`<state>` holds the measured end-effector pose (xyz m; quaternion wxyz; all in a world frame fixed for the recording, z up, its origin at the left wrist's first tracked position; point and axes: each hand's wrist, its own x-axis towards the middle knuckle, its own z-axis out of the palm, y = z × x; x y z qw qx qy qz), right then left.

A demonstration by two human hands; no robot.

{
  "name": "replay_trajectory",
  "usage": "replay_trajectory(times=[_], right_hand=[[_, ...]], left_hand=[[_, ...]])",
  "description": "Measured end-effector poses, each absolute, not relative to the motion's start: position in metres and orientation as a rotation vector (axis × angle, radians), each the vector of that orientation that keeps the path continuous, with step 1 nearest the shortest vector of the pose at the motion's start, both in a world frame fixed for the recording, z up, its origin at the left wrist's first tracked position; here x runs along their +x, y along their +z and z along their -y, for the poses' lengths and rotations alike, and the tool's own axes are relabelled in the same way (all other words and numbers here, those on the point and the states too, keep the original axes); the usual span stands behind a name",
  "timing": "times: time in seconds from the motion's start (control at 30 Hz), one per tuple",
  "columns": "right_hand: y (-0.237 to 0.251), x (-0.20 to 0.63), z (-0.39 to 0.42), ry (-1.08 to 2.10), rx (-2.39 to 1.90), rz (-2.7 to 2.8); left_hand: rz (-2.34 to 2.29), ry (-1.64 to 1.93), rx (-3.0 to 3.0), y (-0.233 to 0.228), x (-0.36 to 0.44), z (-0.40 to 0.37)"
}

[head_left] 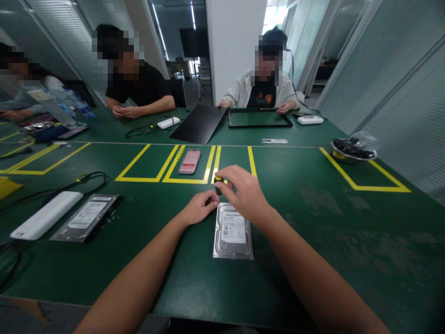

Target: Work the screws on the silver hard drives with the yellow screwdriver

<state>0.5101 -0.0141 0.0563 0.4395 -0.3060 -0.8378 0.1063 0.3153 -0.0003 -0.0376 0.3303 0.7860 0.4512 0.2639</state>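
Note:
A hard drive [232,229] with a white label lies flat on the green table in front of me. My right hand [243,188] grips a short black-and-yellow screwdriver [218,182] by its handle, upright above the drive's far left corner. The tool's lower end is hidden behind my fingers. At that same corner rests my left hand [201,206], its fingers curled together near the screwdriver's lower end. Whether they pinch anything is too small to see.
To the left lie a second hard drive [86,215], a white power strip [48,214] and black cables. A phone [189,161] sits inside yellow tape. A metal bowl [353,150] holds dark items at right. Across the table, a co-worker handles a black frame [260,125] beside a black panel [200,123].

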Motion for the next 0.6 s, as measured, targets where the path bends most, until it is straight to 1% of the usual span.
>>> replay_trajectory(times=[0.27, 0.6], right_hand=[[0.0565, 0.5090, 0.0158, 0.243, -0.689, 2.062], [0.0555, 0.5083, 0.0137, 0.212, -0.698, 2.084]], left_hand=[[-1.158, 0.683, 1.944, -0.0390, 0.3167, 0.0004], [-1.273, 0.687, 1.937, -0.0355, 0.3213, 0.0045]])
